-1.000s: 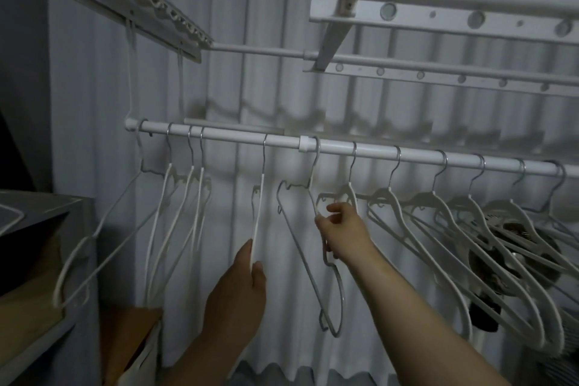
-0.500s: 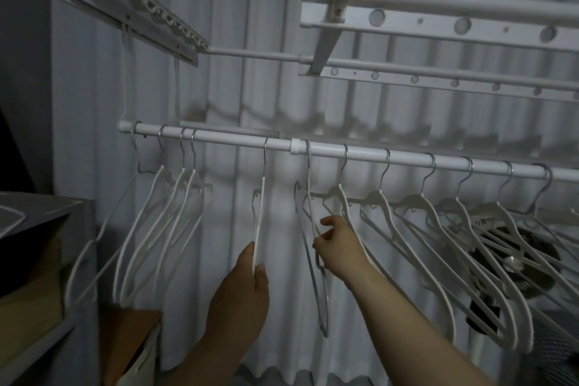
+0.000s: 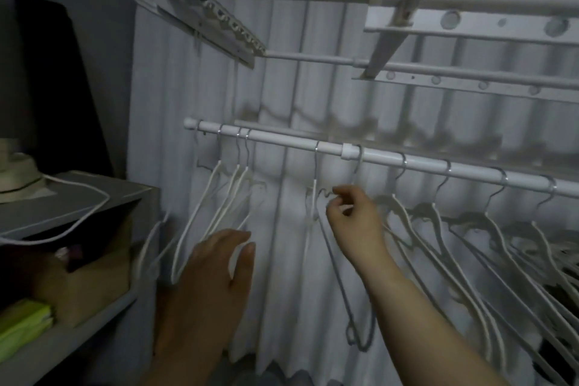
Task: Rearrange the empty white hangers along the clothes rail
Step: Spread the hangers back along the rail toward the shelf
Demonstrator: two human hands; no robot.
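- Right hand [image 3: 354, 219], just below the clothes rail [image 3: 282, 139], pinches the shoulder of a grey hanger [image 3: 331, 263] — its hook sits right beside the rail's collar [image 3: 347, 150], which could snag it when slid left.
- Left hand [image 3: 216, 273], lower beneath the rail, is spread and holds nothing; a careless sweep might tangle the white hangers [image 3: 205, 197] bunched near the rail's left end.
- A hard tug could unhook the hanger.
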